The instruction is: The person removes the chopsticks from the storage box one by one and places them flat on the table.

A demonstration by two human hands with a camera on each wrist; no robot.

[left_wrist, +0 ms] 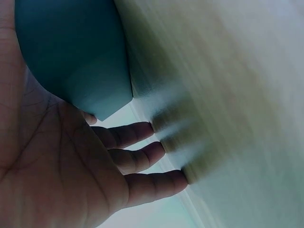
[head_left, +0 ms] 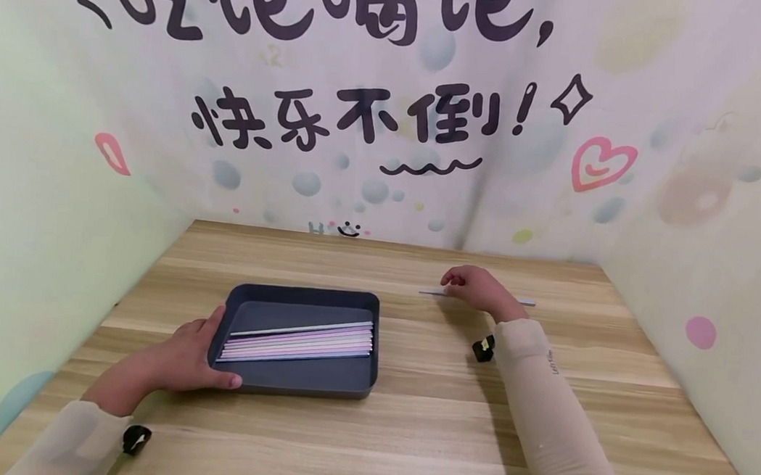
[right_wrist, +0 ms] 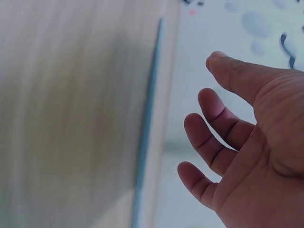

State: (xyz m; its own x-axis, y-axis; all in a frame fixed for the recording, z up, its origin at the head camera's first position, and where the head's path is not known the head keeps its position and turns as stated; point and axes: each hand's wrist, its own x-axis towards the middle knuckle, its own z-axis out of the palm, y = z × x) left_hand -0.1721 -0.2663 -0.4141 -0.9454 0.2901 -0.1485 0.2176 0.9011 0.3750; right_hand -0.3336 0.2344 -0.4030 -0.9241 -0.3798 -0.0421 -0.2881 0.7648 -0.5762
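Observation:
A dark grey tray [head_left: 306,378] lies on the table with several slim pink, white and bluish chopsticks [head_left: 295,343] side by side in it. My left hand [head_left: 183,360] rests against its left end, the thumb along the near wall. In the left wrist view the tray [left_wrist: 76,47] touches the palm, and three extended fingers reach down to the tabletop. Toward the back right, my right hand [head_left: 478,291] hovers over a single grey-blue chopstick [head_left: 528,302]. The right wrist view shows a gap between this chopstick [right_wrist: 149,109] and the loosely bent fingers.
The wood-grain table [head_left: 407,442] meets a printed cloth [head_left: 383,201] at the back, with pale walls at left and right. A small black device [head_left: 483,348] is by the right wrist, and another black device [head_left: 136,440] is by the left.

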